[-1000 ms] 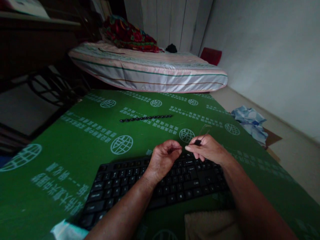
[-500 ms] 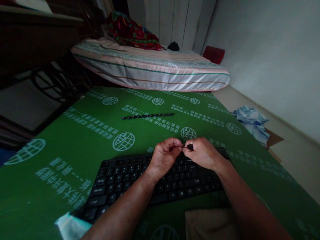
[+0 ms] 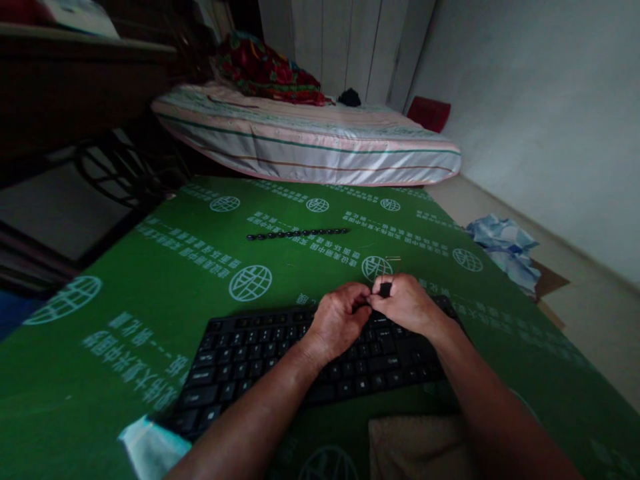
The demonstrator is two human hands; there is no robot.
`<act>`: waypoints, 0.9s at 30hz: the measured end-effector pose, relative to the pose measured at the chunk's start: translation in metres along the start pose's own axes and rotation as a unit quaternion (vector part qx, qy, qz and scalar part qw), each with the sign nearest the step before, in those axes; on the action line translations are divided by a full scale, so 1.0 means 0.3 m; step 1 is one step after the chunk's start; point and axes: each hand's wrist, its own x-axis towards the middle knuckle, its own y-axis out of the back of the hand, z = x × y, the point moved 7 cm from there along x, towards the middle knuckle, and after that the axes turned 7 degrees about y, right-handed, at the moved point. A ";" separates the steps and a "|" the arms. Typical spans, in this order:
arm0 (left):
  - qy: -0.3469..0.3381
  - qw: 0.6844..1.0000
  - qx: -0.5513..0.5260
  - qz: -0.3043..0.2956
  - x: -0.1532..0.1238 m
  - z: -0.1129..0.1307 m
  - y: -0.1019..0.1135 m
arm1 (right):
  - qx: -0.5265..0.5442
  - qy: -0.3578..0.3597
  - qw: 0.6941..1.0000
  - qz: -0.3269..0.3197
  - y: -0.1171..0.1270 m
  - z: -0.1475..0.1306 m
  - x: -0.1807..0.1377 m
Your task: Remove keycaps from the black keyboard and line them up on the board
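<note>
Right hand is pinched closed around a small black blocky piece, above a long black plastic keyboard on a green printed board. Left hand is bunched right beside it; honestly can't tell if it's gripping anything.

Left fingers and right fingers (both bent) together, forearms convergent.

I see the left hand touching the right hand, which holds a small black piece, over a keyboard; beyond them lies a beaded strand.
</note>
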 end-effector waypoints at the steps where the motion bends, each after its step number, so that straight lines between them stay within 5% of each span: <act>1: -0.003 1.000 0.030 -0.003 -0.001 0.007 -0.003 | 0.002 -0.002 1.000 0.003 -0.003 0.007 0.001; 15: 0.099 0.950 0.294 -0.021 0.057 0.011 -0.041 | 0.071 -0.001 0.995 0.075 -0.018 0.033 -0.009; 27: 0.019 0.960 0.280 0.012 0.037 0.026 -0.047 | 0.232 -0.051 0.967 0.086 -0.022 0.069 -0.014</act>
